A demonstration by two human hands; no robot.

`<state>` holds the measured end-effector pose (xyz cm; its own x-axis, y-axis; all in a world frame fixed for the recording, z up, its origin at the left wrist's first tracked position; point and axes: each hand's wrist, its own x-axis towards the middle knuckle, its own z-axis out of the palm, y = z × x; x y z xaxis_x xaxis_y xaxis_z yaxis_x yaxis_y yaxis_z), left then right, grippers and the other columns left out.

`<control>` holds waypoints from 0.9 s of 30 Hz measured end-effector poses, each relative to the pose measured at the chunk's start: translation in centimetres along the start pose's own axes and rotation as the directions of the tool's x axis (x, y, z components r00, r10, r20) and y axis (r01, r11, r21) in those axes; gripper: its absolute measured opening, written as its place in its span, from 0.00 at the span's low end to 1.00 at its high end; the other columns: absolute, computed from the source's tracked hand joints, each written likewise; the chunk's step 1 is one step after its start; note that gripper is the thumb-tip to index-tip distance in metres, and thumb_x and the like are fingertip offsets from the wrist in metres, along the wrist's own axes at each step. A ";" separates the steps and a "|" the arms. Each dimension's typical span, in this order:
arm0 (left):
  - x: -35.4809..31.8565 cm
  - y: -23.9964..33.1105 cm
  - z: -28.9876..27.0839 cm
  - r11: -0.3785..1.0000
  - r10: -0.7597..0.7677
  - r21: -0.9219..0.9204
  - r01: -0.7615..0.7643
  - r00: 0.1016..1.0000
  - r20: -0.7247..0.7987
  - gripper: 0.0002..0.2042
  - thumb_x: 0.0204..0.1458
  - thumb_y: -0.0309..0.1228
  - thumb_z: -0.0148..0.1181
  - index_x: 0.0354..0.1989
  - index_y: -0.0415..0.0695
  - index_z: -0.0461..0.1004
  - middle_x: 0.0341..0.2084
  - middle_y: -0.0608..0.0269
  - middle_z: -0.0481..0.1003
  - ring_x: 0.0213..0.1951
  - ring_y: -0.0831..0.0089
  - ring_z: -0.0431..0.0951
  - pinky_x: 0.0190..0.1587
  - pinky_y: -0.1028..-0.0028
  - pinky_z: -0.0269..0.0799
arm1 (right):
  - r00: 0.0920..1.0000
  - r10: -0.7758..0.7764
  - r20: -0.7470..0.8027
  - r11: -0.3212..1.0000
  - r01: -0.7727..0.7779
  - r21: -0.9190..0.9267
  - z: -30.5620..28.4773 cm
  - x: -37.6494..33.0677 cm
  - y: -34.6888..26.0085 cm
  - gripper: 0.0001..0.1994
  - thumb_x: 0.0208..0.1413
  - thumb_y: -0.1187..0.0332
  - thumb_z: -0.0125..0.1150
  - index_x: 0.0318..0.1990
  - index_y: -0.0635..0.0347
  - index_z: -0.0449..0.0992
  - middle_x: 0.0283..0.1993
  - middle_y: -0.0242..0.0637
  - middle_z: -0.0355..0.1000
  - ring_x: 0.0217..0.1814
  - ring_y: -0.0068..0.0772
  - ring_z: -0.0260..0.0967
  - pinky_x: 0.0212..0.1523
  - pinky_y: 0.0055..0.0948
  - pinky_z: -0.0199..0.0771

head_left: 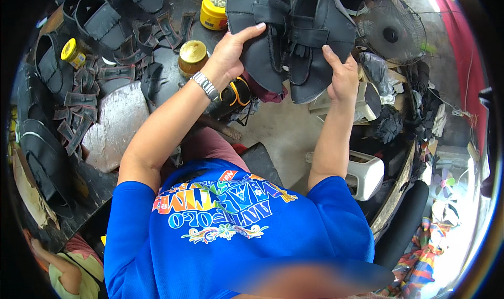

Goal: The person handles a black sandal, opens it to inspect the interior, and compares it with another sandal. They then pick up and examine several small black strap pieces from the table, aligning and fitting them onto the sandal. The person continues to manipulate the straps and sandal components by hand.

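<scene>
Two black leather shoe uppers are held up side by side, toes pointing down toward me. My left hand [231, 50], with a metal watch at its wrist, grips the left shoe upper [257, 42] by its outer side, thumb lying over the strap. Around the outer edge of the right shoe upper [315, 47] my right hand [342, 74] is closed, its thumb on top near the tasselled strap. Both uppers have stitched seams and untrimmed-looking edges. The fingers underneath are hidden by the leather.
On the dark worktable at left stand a yellow tub [214, 13], a gold-lidded jar [193, 57] and a smaller yellow-lidded jar [73, 52]. Several black uppers and strap pieces surround a worn pale slab [118, 126]. A fan [391, 31] stands right; another person's arm [60, 265] shows lower left.
</scene>
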<state>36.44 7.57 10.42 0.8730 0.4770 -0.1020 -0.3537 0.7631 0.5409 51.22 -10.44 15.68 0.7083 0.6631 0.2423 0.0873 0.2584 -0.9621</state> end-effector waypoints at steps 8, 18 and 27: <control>-2.1 -2.6 2.5 0.899 0.262 0.305 -0.314 0.944 0.201 0.15 0.56 0.27 0.66 0.51 0.38 0.75 0.45 0.63 0.79 0.45 0.76 0.79 0.52 0.72 0.75 | 0.985 -0.147 -0.090 0.989 0.144 -0.046 1.8 -3.3 -1.9 0.14 0.61 0.73 0.64 0.52 0.69 0.76 0.50 0.36 0.77 0.49 0.22 0.72 0.54 0.25 0.70; -4.4 -3.6 2.6 0.782 0.335 0.459 -0.421 0.906 0.259 0.12 0.58 0.25 0.65 0.49 0.38 0.79 0.42 0.66 0.81 0.42 0.80 0.78 0.48 0.76 0.74 | 0.988 -0.142 -0.056 0.989 0.144 0.026 3.0 -5.8 -2.1 0.11 0.62 0.72 0.64 0.49 0.69 0.78 0.48 0.34 0.78 0.48 0.20 0.72 0.52 0.23 0.70; -5.1 -3.5 2.5 0.775 0.373 0.446 -0.447 0.894 0.248 0.09 0.58 0.24 0.65 0.46 0.37 0.80 0.38 0.67 0.82 0.39 0.84 0.77 0.43 0.79 0.74 | 0.990 -0.129 -0.061 0.991 0.131 0.025 4.0 -6.2 -2.5 0.10 0.62 0.72 0.64 0.48 0.68 0.79 0.46 0.34 0.78 0.47 0.18 0.72 0.50 0.20 0.70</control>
<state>34.10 1.42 11.18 0.7322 0.6024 0.3176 -0.5147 0.1840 0.8374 43.81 -12.41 17.08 0.7325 0.5798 0.3567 0.1622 0.3603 -0.9186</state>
